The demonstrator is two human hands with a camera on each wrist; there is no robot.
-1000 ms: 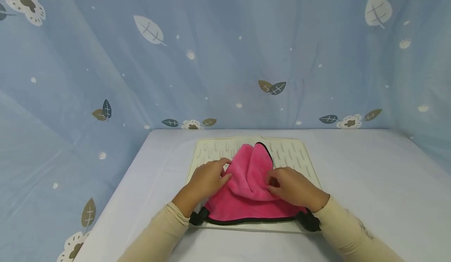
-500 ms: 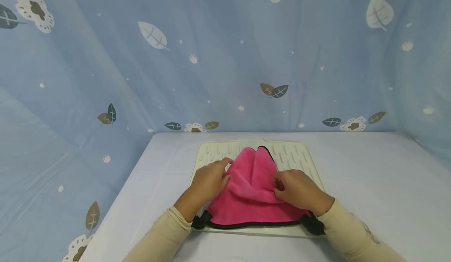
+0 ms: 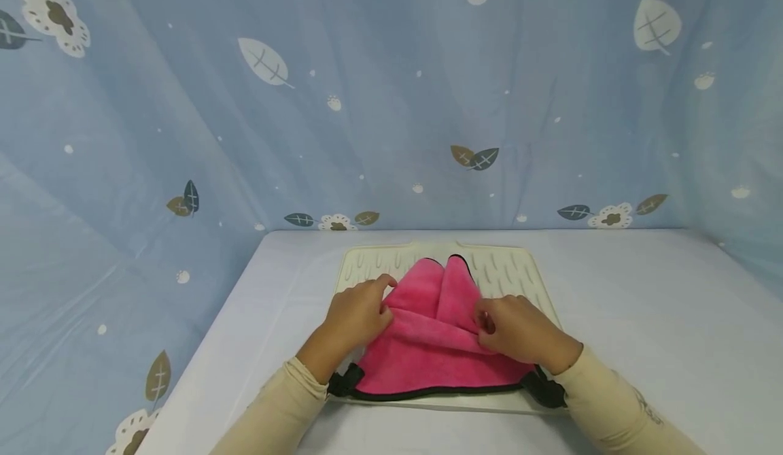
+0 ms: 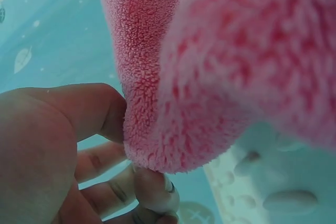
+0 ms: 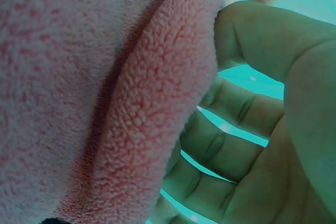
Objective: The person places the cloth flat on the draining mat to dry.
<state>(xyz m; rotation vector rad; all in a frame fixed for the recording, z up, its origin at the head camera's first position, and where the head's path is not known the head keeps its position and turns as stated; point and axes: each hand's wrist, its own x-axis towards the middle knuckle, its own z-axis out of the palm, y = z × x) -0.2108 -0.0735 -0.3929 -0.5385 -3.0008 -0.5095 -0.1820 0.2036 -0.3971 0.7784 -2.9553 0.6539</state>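
Note:
A pink plush towel (image 3: 443,370) with black edging lies partly folded on a cream ridged tray (image 3: 510,268). A raised fold runs across its middle, and two peaks stand up at the back. At the left side my left hand (image 3: 357,312) pinches the towel; the left wrist view shows the thumb (image 4: 105,106) on the near face and fingertips (image 4: 152,187) below the edge. Opposite it, my right hand (image 3: 520,326) pinches the right side, its thumb (image 5: 228,35) against the pile and the other fingers partly hidden behind the cloth.
The tray rests on a white-covered table (image 3: 636,292). A blue curtain (image 3: 391,122) printed with leaves and flowers hangs behind and along the sides. Black objects show below the left wrist (image 3: 346,379) and below the right wrist (image 3: 544,388).
Both hands keep their grip while the gap between them widens slightly, the left hand shifting left and the right hand a little right. The fold between them is drawn straighter.

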